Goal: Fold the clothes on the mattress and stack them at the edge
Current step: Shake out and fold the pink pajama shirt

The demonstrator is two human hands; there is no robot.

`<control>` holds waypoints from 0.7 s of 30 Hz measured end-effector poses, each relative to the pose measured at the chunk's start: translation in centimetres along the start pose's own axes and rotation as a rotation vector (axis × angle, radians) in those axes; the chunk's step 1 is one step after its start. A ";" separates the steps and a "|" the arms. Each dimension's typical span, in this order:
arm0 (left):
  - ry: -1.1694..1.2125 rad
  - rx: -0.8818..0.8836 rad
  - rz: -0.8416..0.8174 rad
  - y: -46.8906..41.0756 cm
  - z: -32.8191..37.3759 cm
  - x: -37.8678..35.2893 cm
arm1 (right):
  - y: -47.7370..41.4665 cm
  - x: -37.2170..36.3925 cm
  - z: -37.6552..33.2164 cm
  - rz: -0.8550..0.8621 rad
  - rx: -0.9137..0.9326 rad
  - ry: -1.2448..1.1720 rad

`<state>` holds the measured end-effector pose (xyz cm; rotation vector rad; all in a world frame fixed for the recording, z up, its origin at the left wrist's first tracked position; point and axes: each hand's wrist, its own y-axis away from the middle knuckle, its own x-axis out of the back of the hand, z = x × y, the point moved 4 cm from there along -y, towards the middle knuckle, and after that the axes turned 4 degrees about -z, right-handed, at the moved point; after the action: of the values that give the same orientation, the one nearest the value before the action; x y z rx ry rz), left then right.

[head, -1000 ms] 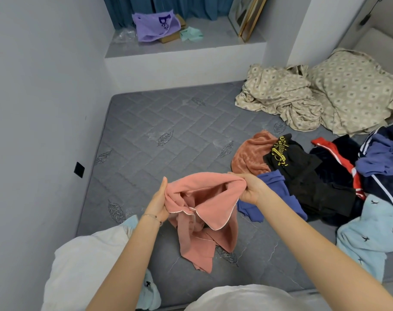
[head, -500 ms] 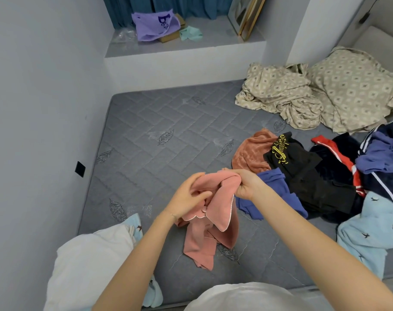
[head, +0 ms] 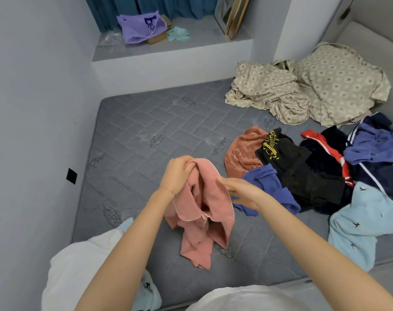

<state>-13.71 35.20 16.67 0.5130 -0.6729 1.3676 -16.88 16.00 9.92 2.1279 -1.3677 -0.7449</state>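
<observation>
Left hand [head: 177, 173] grips top of salmon-pink knit garment [head: 204, 212], fingers curled round it; cloth hangs over grey quilted mattress [head: 135, 135], centre. Right hand [head: 242, 194] at cloth's 3 o'clock, fingers straight, blurred, touching its edge

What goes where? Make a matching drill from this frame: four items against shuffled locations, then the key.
Items
1. pink garment
2. purple bag
3. beige patterned bedding
4. black garment with yellow print

Places
a. on the ledge by the curtain
b. crumpled at the far right of the mattress
c. gripped at the top by the left hand, hanging down to the mattress
d. in the unfolded clothes pile on the right

Pairs: 1-c, 2-a, 3-b, 4-d
</observation>
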 end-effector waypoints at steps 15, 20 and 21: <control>0.042 0.043 -0.093 -1.4 1.2 2.0 | 0.3 -1.0 -1.3 0.059 0.420 0.291; 0.102 0.018 -0.197 -1.4 1.7 2.8 | -0.6 -1.9 -2.3 -0.025 0.494 0.443; 0.110 0.014 -0.229 -1.3 1.7 3.1 | -0.7 -1.9 -2.4 -0.044 0.513 0.476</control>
<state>-12.44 36.04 20.14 0.5064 -0.4990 1.1764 -15.50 18.30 11.57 2.5042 -1.3367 0.1330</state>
